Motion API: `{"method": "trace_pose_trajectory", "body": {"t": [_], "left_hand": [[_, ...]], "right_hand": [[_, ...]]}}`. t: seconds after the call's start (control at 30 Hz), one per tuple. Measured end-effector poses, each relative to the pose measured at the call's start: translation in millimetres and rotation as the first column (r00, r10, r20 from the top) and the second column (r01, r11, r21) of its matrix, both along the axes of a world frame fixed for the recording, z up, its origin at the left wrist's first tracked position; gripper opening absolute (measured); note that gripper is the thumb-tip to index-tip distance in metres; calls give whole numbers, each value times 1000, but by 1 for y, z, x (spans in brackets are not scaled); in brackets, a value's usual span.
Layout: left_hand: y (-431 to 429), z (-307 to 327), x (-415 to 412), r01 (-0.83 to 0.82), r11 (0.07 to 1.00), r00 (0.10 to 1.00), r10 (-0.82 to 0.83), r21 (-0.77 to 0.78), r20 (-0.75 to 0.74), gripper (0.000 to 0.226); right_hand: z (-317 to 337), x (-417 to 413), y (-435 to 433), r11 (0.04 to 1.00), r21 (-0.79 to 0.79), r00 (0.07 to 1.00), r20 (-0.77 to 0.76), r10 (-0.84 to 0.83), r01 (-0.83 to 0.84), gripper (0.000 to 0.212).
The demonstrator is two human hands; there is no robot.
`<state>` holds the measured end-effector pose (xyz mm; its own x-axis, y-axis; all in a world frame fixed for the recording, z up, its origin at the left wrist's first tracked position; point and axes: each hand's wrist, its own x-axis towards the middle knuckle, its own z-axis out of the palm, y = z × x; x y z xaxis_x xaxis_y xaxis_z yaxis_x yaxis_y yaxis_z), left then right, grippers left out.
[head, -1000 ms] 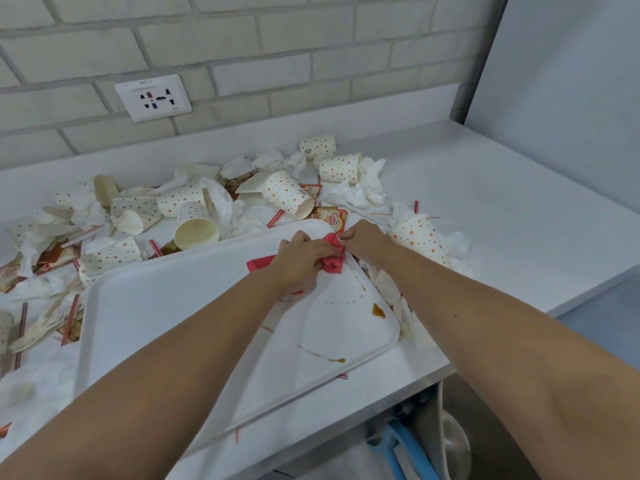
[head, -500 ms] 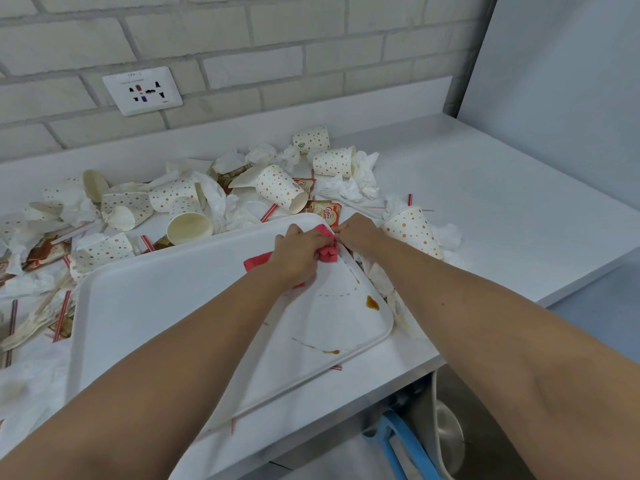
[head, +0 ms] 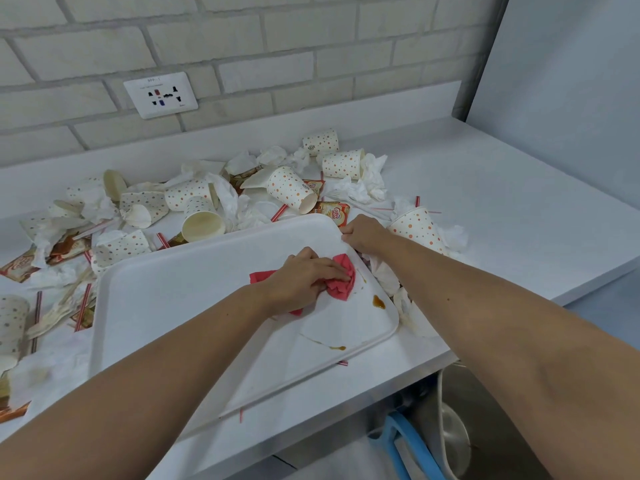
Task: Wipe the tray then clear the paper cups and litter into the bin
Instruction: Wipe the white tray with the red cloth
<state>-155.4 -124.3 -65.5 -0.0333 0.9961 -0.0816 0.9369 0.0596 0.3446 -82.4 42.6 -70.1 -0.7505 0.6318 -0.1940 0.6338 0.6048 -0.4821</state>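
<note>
A white tray (head: pixel 173 299) lies on the counter with brown stains (head: pixel 378 302) near its right edge and a thinner streak (head: pixel 337 348) at the near rim. My left hand (head: pixel 304 278) holds a bunched red cloth (head: pixel 343 284) pressed down on the tray, just left of the stains. My right hand (head: pixel 363 233) grips the tray's far right corner, fingers curled over the rim. Dotted paper cups (head: pixel 292 188) lie tipped over behind the tray among crumpled tissues (head: pixel 363 188), and one cup (head: pixel 417 226) lies by my right wrist.
Red-striped straws (head: pixel 83 306), creamer sachets (head: pixel 334 211) and more cups (head: pixel 202 220) crowd the counter left of and behind the tray. A wall socket (head: pixel 161 95) is on the brick wall. Below the counter edge are a metal container (head: pixel 453 441) and a blue handle (head: pixel 408 445).
My right hand has let go of the cloth and moved to the tray's corner. My left hand has drawn the cloth nearer, toward the stains.
</note>
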Motion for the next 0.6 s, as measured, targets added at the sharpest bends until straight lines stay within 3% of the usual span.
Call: {"method": "trace_pose_trajectory", "body": {"t": [0.23, 0.6], "left_hand": [[10, 4, -6, -229, 973, 972, 230, 28, -48, 47], [8, -3, 40, -57, 997, 997, 59, 53, -52, 50]], "right_hand": [[-4, -5, -2, 1000, 15, 1000, 25, -12, 12, 28], [-2, -11, -8, 987, 151, 993, 96, -63, 48, 23]]}}
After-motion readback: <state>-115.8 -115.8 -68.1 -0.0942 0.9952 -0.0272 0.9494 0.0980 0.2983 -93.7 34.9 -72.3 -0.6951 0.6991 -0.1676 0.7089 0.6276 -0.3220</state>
